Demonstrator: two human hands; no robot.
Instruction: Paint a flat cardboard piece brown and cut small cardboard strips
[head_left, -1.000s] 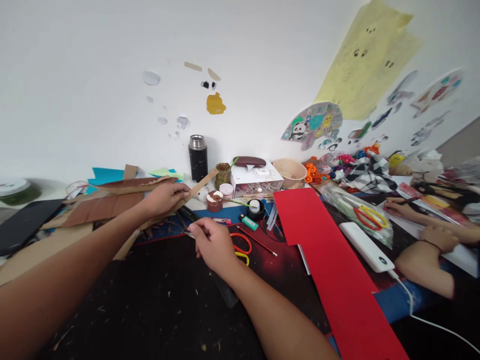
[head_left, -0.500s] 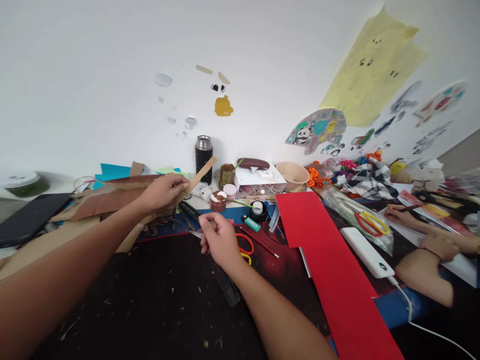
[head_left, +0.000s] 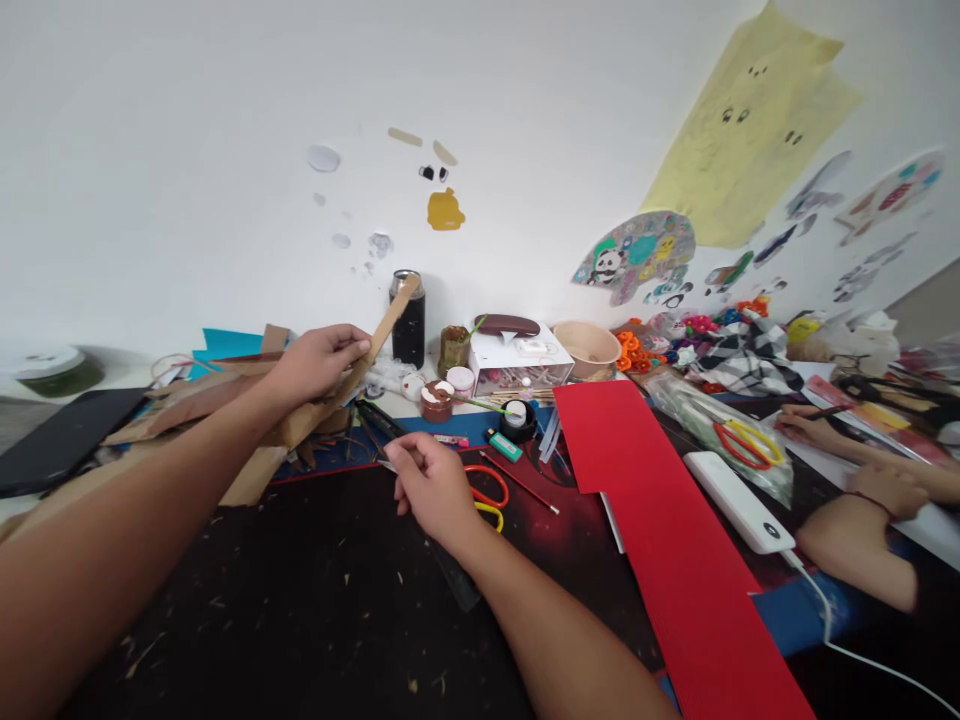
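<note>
My left hand point(head_left: 324, 362) pinches a narrow strip of brown cardboard point(head_left: 391, 318), whose upper end overlaps the black flask point(head_left: 409, 325). Under and beside that hand lies a heap of torn brown cardboard point(head_left: 202, 400). My right hand point(head_left: 431, 485) is closed, thumb against fingers, over the dark mat; what it may hold is too small to make out. A dark flat tool point(head_left: 454, 580) lies partly beneath it. Scissors with red and yellow handles point(head_left: 491, 487) are just right of my right hand.
Red sheets point(head_left: 652, 520) stretch down the right side. Behind stand small jars point(head_left: 436, 400), a white box point(head_left: 521, 357) and a beige bowl point(head_left: 586, 345). A white power bank point(head_left: 739, 503) with a cable lies farther right, near another person's hands and forearms point(head_left: 862, 520). A black tablet-like slab point(head_left: 64, 440) is at left.
My left hand has moved slightly up and left, and the cardboard strip now stands steeper, in front of the flask. My right hand has shifted a little down and left.
</note>
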